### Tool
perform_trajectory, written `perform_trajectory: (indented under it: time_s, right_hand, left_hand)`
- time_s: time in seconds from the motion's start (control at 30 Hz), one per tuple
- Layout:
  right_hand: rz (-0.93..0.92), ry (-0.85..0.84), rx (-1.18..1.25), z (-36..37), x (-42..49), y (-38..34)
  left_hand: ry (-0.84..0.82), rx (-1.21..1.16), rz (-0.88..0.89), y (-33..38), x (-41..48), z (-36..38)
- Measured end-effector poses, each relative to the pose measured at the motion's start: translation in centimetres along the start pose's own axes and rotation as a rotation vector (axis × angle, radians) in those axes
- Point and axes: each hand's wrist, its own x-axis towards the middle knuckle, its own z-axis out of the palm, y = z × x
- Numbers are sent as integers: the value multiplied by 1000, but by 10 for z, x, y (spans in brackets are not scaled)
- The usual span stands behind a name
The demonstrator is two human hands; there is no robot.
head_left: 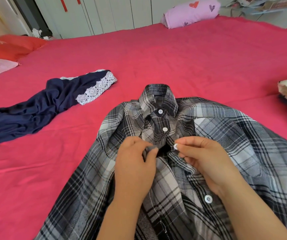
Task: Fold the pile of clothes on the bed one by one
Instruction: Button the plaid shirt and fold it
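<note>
The plaid shirt [234,135] at lower centre looks light and floppy; your left hand [135,167] pinches its front edge [148,149], your right hand [206,161] a button [176,146]. Grip seams.

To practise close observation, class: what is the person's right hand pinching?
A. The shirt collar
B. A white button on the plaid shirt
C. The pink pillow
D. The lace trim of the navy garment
B: the right hand pinches a white button at the open front of the plaid shirt, while the left hand grips the opposite front edge.
</note>
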Motion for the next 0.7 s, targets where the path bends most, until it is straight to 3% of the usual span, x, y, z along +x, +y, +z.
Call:
perform_trajectory:
  time_s: [0.17, 0.27, 0.43, 0.7]
  right_hand:
    - [12, -21, -4, -1, 0, -1]
    - [11, -34, 6, 1, 0, -3]
    - [-37, -43, -11, 7, -4, -5]
    - [-36, -37, 4, 13, -4, -4]
  left_hand:
    - [19, -468, -366, -9, 9, -8]
    - [-36, -607, -489, -8, 8, -7]
    - [-74, -705, -486, -2, 5, -4]
    - [-100, -630, -370, 6, 1, 3]
